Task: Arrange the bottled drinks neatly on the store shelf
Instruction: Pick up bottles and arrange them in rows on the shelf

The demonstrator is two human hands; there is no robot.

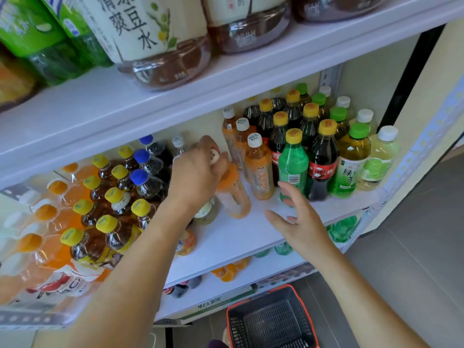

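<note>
At the far left of the middle shelf [251, 232] stand orange sodas [50, 222] with orange and white caps, blurred by the wide lens. Just beside them is a block of brown tea bottles [110, 214] with yellow caps. Next come dark blue-capped bottles [148, 177], set further back. Above all of these, the upper shelf carries large green bottles [37, 33] and a big white-labelled bottle [140, 28] of brown drink. The left hand [198, 172] reaches in over the shelf, its fingers curled down around the white cap and neck of an orange juice bottle [233, 194]. That bottle leans, with its top toward the back left and its base toward the front, on the bare stretch of shelf between the two groups. To its right a row of matching white-capped juice bottles [258, 169] runs upright toward the back wall. The right hand [298, 219] hovers low over the front of the shelf, palm down, fingers spread and straight, holding nothing. Its fingertips reach the foot of a green bottle [292, 167] with a yellow cap, though whether they touch it cannot be told. Behind and beside that bottle stand cola bottles [322, 159] with yellow caps, then green tea bottles [351, 162] with green caps. Pale white-capped bottles [379, 162] stand at the right end. On the floor below sits a black basket [273, 322] with a red rim.
</note>
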